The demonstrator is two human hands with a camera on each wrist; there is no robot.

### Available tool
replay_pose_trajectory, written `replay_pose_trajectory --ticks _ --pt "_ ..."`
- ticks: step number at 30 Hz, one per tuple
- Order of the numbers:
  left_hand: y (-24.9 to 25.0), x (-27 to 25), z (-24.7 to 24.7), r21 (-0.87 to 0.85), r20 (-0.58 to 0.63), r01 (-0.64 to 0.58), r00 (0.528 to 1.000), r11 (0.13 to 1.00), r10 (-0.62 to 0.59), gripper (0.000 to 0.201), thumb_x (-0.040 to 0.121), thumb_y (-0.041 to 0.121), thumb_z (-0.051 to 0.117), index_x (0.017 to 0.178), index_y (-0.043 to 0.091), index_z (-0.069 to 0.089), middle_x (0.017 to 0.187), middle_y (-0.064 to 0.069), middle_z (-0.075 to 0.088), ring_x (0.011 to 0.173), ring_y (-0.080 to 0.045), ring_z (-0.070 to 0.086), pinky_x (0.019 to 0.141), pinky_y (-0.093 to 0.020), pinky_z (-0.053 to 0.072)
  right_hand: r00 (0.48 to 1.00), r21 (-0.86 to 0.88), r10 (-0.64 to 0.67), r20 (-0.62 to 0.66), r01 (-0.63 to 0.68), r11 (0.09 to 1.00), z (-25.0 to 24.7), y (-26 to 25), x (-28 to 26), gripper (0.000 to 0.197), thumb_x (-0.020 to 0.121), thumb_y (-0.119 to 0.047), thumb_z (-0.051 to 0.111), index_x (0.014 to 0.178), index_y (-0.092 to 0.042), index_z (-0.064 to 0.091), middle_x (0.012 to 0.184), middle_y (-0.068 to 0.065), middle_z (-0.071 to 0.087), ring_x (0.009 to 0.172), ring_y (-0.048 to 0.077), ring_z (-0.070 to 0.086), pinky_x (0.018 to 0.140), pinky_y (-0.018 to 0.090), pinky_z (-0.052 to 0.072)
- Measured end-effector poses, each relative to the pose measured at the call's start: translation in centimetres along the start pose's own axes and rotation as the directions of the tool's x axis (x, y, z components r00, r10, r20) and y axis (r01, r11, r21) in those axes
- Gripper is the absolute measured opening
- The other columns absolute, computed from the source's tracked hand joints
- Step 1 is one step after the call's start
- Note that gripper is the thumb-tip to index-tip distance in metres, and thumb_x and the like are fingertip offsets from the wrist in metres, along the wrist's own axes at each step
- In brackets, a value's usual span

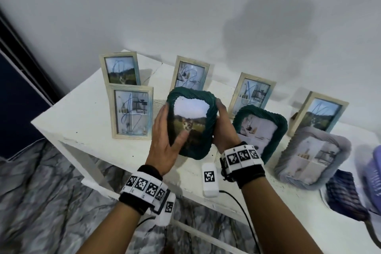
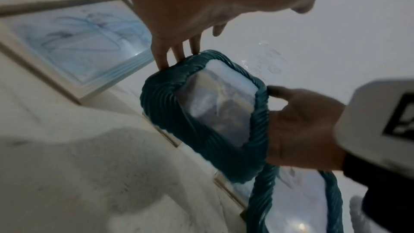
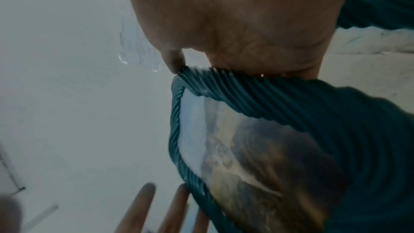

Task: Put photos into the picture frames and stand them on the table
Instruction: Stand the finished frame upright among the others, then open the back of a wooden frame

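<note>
A: Two hands share one teal frame (image 1: 192, 121), held upright above the near part of the white table (image 1: 86, 117), in front of the standing frames. How do you think it handles?

B: Light, I'd guess, with a padded, ribbed border that gives a little. The clear front looks slick and breakable, so the long sides are the place to hold it, not the pane.

A: And the fingers?

B: The left hand (image 1: 165, 142) lies along the left edge, fingers straight and close together, thumb pressed flat on the cat photo (image 1: 190, 128). The right hand (image 1: 223, 128) curls round the right edge, thumb in front; its other fingers go behind, so I cannot tell how they lie.

A: What sits in the frames around it?

B: Each holds a print. Four pale wooden frames (image 1: 132, 112) stand behind, scribbled with blue lines. A second teal frame (image 1: 260, 132) and a grey padded frame (image 1: 313, 156) lean to the right, both with room interiors inside
</note>
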State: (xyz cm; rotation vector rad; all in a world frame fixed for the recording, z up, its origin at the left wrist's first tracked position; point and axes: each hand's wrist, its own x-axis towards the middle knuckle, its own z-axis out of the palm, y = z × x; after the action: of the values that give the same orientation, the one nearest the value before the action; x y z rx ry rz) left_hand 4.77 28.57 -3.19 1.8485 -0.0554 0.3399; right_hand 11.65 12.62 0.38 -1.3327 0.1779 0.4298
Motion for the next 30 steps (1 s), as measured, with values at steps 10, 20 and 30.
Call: replay_pose_trajectory --ticks 10,20,30 --pt "-2.4 3.8 0.5 -0.204 0.079 0.070 0.995 0.976 -0.055 0.065 0.083 0.083 0.032 0.140 0.060 0.013 0.161 0.010 0.017 0.147 -0.005 0.018 0.120 -0.050 0.021 0.983 0.078 -0.056 -0.175 0.070 0.994 0.4 -1.5 4.0 0.057 0.089 -0.059 0.047 0.121 -0.016 0.066 0.114 0.007 0.070 0.106 0.025 0.065 0.086 0.033 0.051" --pt "-4.5 3.3 0.8 -0.037 0.117 0.011 0.993 0.999 -0.007 0.075 0.087 0.079 0.025 0.150 0.041 0.011 0.160 0.009 0.016 0.147 -0.003 0.014 0.121 -0.047 0.018 0.961 0.013 -0.057 -0.269 0.063 0.998 -0.7 1.1 5.7 0.074 0.067 -0.074 0.054 0.119 -0.023 0.066 0.120 0.001 0.068 0.115 0.021 0.060 0.108 0.045 0.041" --pt "-4.4 2.0 0.0 0.093 0.160 -0.090 0.984 0.992 0.074 0.084 0.089 0.076 0.028 0.155 0.026 0.013 0.163 0.006 0.006 0.148 -0.002 0.005 0.114 -0.009 0.009 0.817 -0.498 -0.433 -0.382 0.212 0.841 0.7 -2.4 3.7 0.042 0.100 -0.036 0.044 0.136 -0.016 0.043 0.134 0.009 0.052 0.113 0.018 0.050 0.095 0.032 0.039"
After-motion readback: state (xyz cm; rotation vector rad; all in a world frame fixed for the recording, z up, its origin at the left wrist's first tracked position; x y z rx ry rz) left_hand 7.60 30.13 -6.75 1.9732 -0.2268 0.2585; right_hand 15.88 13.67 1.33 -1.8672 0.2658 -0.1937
